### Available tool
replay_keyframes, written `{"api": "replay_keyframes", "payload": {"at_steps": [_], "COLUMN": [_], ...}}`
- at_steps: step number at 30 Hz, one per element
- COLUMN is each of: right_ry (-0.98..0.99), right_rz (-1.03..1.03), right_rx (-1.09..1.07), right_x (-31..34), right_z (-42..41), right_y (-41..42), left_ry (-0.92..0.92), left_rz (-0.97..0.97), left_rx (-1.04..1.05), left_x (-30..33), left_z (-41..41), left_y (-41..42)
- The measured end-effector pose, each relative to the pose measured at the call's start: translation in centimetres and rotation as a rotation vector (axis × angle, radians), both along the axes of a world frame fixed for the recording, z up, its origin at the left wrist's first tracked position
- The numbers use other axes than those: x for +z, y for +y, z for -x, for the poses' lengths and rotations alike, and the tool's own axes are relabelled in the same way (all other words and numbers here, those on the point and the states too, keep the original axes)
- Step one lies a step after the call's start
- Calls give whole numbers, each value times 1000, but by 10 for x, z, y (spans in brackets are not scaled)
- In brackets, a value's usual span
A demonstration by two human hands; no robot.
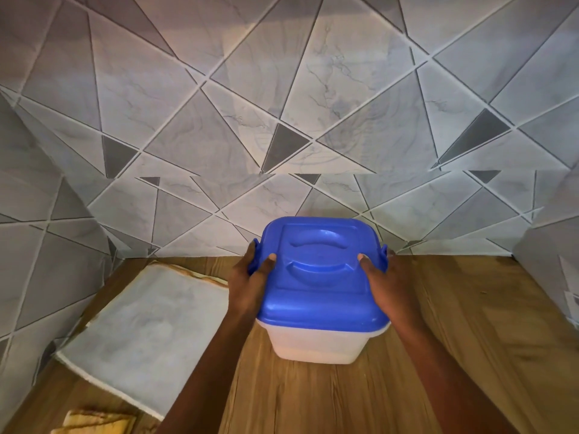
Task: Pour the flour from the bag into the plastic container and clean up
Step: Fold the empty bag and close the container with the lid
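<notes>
A translucent white plastic container (315,341) stands on the wooden counter (470,355), closed by a blue lid (322,277) with a moulded handle. My left hand (250,283) grips the lid's left side, thumb on top. On the opposite edge my right hand (383,283) holds the lid the same way. Blue side clips show by my fingertips. A flat white bag or cloth (147,321) lies on the counter to the left; I cannot tell which it is.
A grey geometric-patterned wall (282,120) rises right behind the container and wraps around both sides. A yellow cloth (97,422) lies at the counter's bottom left corner. A tan edge (200,274) peeks out under the white item's far end.
</notes>
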State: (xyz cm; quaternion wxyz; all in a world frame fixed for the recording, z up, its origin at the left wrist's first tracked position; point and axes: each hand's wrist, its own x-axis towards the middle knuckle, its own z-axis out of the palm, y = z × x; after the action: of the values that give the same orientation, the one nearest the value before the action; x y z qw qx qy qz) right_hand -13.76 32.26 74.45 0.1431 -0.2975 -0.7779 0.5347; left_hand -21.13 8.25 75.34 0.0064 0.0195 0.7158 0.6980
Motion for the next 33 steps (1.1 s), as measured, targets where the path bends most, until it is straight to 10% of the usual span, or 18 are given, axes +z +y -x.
{"api": "replay_keyframes", "payload": {"at_steps": [33], "right_ry": [24], "right_rz": [-110], "right_rx": [-148], "right_x": [5], "right_z": [71], "right_y": [100], "left_ry": [-6], "left_rz": [51], "left_rx": [15], "left_x": [-19], "left_z": [82], "left_y": [103]}}
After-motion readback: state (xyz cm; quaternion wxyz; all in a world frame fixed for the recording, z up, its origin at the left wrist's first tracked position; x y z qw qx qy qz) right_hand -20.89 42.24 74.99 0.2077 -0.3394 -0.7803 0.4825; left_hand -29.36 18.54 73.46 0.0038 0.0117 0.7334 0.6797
